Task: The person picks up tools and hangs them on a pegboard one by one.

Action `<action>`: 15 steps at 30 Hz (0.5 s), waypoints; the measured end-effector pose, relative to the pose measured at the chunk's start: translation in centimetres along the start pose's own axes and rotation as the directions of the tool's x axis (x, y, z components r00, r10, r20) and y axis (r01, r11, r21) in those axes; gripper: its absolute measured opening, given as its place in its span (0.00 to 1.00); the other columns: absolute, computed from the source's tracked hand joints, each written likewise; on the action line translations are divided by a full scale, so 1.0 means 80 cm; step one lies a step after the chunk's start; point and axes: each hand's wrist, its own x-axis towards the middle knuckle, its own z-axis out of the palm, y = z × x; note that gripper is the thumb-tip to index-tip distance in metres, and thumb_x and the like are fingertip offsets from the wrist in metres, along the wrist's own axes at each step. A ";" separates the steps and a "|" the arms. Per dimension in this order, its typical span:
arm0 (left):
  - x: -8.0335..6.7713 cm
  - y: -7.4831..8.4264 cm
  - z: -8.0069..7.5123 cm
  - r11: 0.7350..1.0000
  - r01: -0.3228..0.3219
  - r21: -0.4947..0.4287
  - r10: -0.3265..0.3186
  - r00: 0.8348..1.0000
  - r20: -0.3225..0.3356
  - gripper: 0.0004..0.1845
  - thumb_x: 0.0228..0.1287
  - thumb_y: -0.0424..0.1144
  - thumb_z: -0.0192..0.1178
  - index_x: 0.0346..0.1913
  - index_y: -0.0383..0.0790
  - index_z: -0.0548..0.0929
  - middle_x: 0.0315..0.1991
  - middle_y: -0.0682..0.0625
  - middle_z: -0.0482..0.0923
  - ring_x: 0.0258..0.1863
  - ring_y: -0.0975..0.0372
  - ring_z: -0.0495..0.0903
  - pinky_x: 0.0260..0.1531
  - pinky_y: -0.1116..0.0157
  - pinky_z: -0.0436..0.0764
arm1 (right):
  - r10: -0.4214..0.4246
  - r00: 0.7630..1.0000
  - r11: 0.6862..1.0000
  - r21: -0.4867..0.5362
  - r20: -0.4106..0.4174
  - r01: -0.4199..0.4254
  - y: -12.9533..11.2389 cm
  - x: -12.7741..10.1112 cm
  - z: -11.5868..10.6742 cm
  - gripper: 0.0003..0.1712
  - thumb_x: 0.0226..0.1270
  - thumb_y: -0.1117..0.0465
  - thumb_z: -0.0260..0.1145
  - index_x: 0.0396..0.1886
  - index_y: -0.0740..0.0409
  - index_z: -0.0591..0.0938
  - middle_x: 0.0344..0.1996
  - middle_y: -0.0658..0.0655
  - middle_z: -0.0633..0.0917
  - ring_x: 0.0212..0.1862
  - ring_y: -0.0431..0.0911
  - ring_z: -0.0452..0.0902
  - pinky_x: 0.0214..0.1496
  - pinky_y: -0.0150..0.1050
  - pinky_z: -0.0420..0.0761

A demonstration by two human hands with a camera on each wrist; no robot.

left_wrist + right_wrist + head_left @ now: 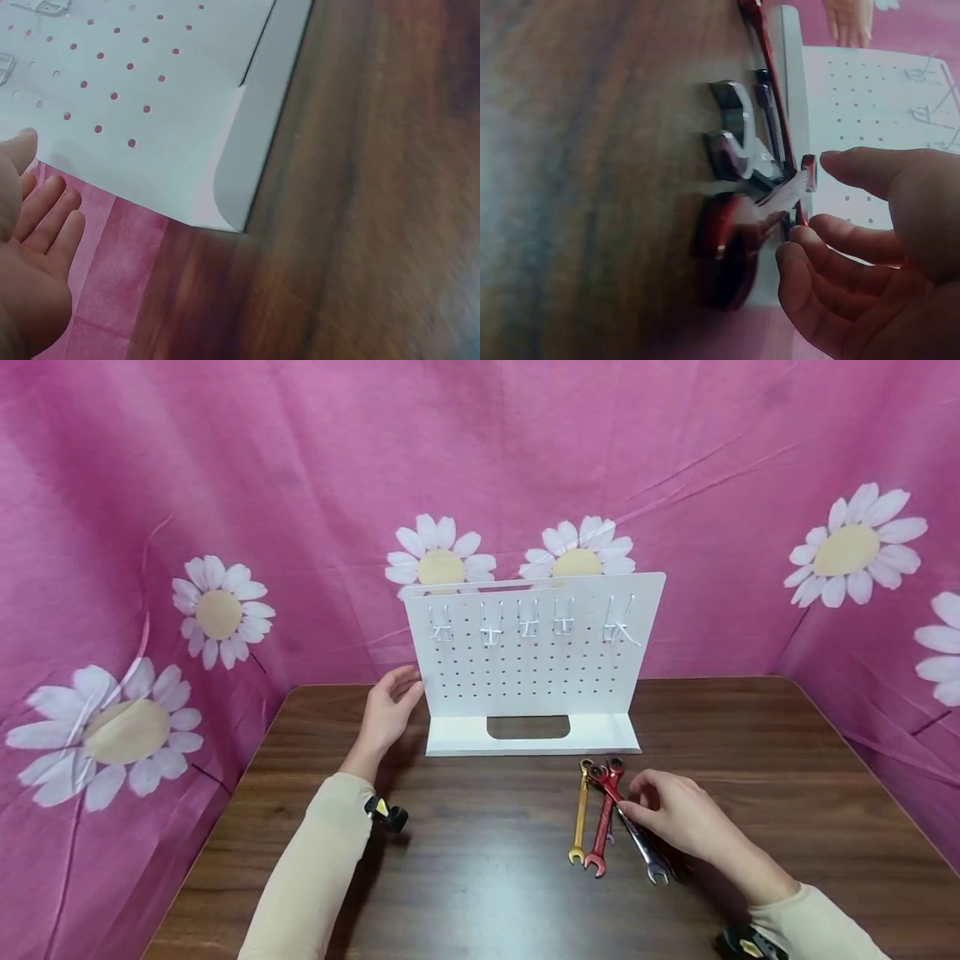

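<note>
A white pegboard stand [534,668] with wire hooks [491,625] along its top stands upright at the table's middle. My left hand [401,689] is at its left edge, fingers straight and relaxed, the thumb against the board [150,75]. In front of the stand lie a gold wrench [580,814], a red wrench [602,827], a second red one [615,768] and a silver wrench [647,853]. My right hand [633,797] hovers over them with fingertips at the silver wrench's shaft [780,196]. Thumb and fingers [802,244] stand apart, gripping nothing.
The dark wooden table [480,877] is backed and flanked by a pink cloth with white daisies [217,610]. The stand's foot [457,735] has a slot cut in its base. Bare tabletop lies to the left and the front.
</note>
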 end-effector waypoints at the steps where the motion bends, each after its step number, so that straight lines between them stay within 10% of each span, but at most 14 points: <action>1: 0.002 0.001 0.001 1.000 0.001 -0.001 -0.001 1.000 0.002 0.25 0.81 0.33 0.61 0.74 0.25 0.73 0.70 0.29 0.77 0.72 0.41 0.77 0.75 0.48 0.76 | 0.006 1.000 1.000 0.001 0.008 -0.006 0.002 -0.002 0.002 0.13 0.67 0.52 0.80 0.39 0.54 0.85 0.25 0.44 0.78 0.26 0.35 0.68 0.30 0.34 0.68; 15: 0.021 0.008 0.014 0.999 0.049 -0.005 -0.049 0.999 -0.019 0.19 0.82 0.36 0.61 0.67 0.28 0.81 0.61 0.31 0.84 0.63 0.45 0.82 0.70 0.48 0.78 | 0.045 0.998 0.999 -0.015 0.042 -0.045 0.005 -0.011 0.012 0.08 0.68 0.56 0.78 0.32 0.50 0.87 0.21 0.42 0.77 0.24 0.34 0.66 0.29 0.33 0.67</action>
